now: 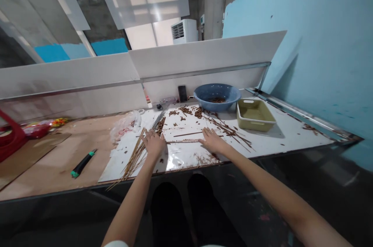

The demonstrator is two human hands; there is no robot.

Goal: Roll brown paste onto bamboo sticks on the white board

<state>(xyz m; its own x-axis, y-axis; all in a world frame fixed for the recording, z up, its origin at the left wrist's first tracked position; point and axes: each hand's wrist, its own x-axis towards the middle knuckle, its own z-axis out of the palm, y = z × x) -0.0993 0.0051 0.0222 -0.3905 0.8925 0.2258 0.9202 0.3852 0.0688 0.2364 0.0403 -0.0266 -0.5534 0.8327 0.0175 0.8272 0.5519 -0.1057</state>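
My left hand [154,143] lies palm down on the white board [180,157], fingers stretched out, beside a bundle of thin tan sticks [131,163]. Palm down too, my right hand [215,142] rests with its fingers stretched forward. Between the two hands runs a thin stick with a rough brown coating [185,141]; its ends reach my hands, and I cannot tell how far it goes under them. A second brown stick [186,134] lies just beyond it. Several dark brown sticks [233,132] are spread to the right of my right hand. Brown crumbly pieces [186,111] are scattered ahead.
A blue basin [217,93] with brown bits stands at the back, next to an olive-green bin [255,115]. A crumpled plastic bag [126,124], a black-and-green utility knife [84,163] and a red object [10,134] lie leftward. A white panel [204,56] borders the back.
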